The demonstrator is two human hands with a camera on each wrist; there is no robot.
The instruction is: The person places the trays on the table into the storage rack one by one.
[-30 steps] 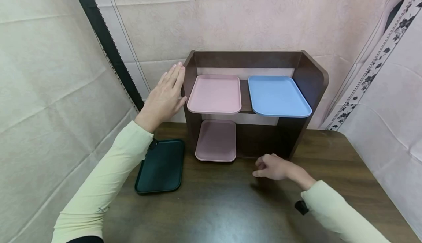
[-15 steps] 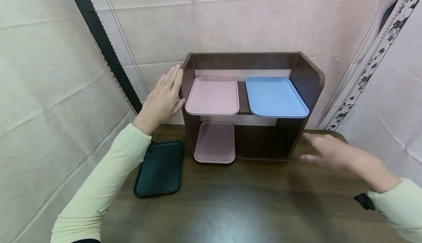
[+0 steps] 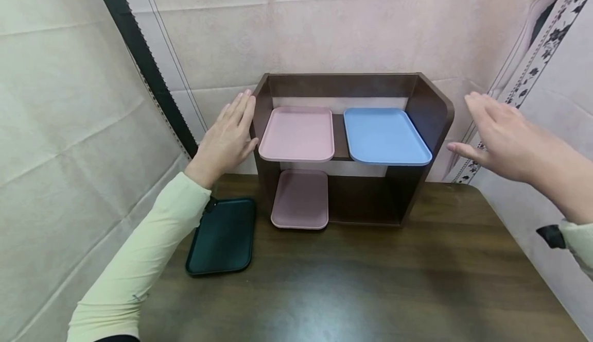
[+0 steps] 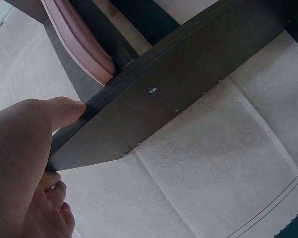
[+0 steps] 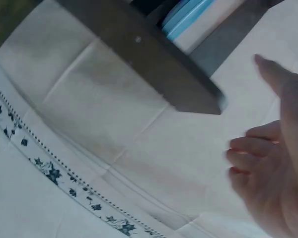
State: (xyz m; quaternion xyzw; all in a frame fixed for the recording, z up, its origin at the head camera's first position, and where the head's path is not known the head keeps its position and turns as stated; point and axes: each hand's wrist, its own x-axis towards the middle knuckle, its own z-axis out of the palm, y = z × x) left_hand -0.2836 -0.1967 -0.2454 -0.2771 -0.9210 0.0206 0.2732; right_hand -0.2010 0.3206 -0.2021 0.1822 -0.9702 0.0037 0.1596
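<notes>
Left grip point(image 3: 224, 138) lays straight fingers along left side of the shelf point(image 3: 341, 141), thumb at its edge; right grip point(image 3: 507, 141), unfolded, holding nothing, is apart at shelf's right. Perhaps this is bracing; next, right grip should meet that side. Dark-brown, two-tiered, the shelf stands on the bench point(image 3: 324, 275).

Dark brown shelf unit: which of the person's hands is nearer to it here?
Left. The left hand is right at the left side panel of the shelf unit, thumb at its front edge; the right hand is raised off its right side, with a visible gap.
</notes>
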